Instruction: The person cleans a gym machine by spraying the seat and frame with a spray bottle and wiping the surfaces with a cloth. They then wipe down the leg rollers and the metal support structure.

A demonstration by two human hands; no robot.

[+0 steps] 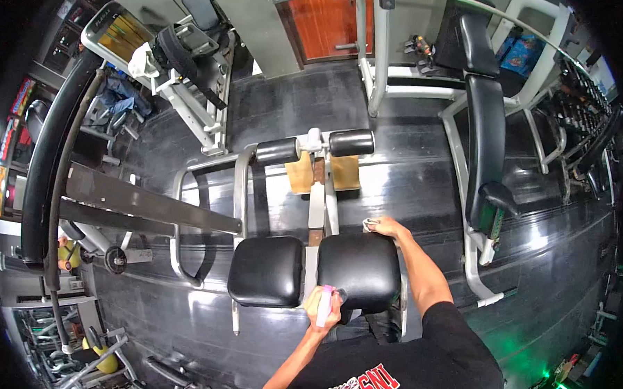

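My left hand (318, 311) is closed around a pink-and-white bottle (326, 305), held at the near left corner of the right black seat pad (359, 269). Part of the bottle is hidden by my fingers. At the far right corner of that pad, my right hand (391, 228) is closed on a small whitish cloth (370, 224). The left seat pad (266, 270) lies beside it, across a narrow gap with a grey metal beam. Farther along the beam are two black foam rollers (351, 143) on a light frame.
A grey machine arm (151, 200) crosses on the left, near a tall black upright pad (63, 156). To the right stands a padded bench (485, 132) with a white frame. A red-orange door (329, 28) is at the back. Another person (68, 253) appears at the far left.
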